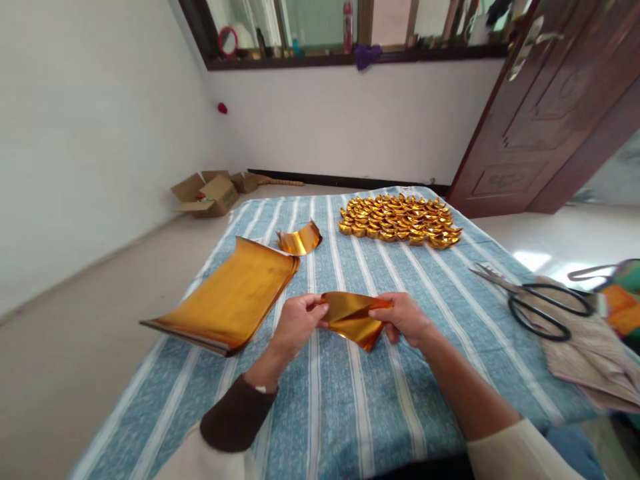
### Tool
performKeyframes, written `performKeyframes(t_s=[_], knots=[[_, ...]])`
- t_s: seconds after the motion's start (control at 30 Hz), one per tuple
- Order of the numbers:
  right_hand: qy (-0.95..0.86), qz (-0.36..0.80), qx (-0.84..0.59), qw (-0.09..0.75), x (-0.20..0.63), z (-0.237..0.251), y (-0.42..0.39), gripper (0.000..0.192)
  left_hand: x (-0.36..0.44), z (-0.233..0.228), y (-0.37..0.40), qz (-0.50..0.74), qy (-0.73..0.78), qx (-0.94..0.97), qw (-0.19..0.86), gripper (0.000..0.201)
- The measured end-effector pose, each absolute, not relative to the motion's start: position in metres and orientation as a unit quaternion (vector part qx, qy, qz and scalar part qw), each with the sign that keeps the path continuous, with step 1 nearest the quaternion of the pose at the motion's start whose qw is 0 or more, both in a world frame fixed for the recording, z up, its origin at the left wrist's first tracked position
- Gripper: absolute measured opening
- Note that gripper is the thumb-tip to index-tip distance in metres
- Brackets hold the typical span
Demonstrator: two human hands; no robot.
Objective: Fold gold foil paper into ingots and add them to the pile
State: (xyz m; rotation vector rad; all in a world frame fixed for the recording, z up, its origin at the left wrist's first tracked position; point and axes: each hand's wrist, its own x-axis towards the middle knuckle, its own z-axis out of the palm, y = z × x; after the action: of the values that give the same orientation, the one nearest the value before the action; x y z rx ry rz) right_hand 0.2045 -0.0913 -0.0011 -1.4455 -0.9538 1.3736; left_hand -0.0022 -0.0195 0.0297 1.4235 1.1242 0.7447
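A sheet of gold foil paper (353, 317) is stretched between my two hands above the table, bent with a diagonal crease. My left hand (299, 320) pinches its left edge between thumb and fingers. At the right edge, my right hand (404, 317) grips the upper corner, fingers curled behind. To the left lies a stack of large gold foil sheets (225, 293), its ends curling up. Beyond my left hand sits a smaller curled piece of gold foil (300, 239). Many folded gold paper ingots (397, 220) stand packed in rows at the far side.
A blue-and-white striped cloth (400, 413) covers the table. Black-handled scissors (537, 303) lie at the right, partly on a beige folded cloth (590, 360). Open cardboard boxes (213, 195) stand on the floor, far left. A brown door (540, 113) is at the right.
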Motion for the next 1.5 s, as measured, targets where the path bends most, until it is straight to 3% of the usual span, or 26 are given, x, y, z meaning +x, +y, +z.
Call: performKeyframes(t_s=[0.23,0.77,1.5], knots=[[-0.304,0.578,-0.572,0.495,0.199,-0.001,-0.087,0.010,0.003,0.031,-0.009,0.343,0.476,0.595,0.549,0.023],[-0.236,0.591,-0.550,0.541,0.200,0.005,-0.086,0.014,0.009,0.022,-0.004,0.388,0.459,0.604,0.524,0.028],[-0.271,0.483,-0.585,0.593,0.201,-0.002,-0.084,0.009,0.008,0.016,-0.007,0.434,0.443,0.601,0.504,0.022]])
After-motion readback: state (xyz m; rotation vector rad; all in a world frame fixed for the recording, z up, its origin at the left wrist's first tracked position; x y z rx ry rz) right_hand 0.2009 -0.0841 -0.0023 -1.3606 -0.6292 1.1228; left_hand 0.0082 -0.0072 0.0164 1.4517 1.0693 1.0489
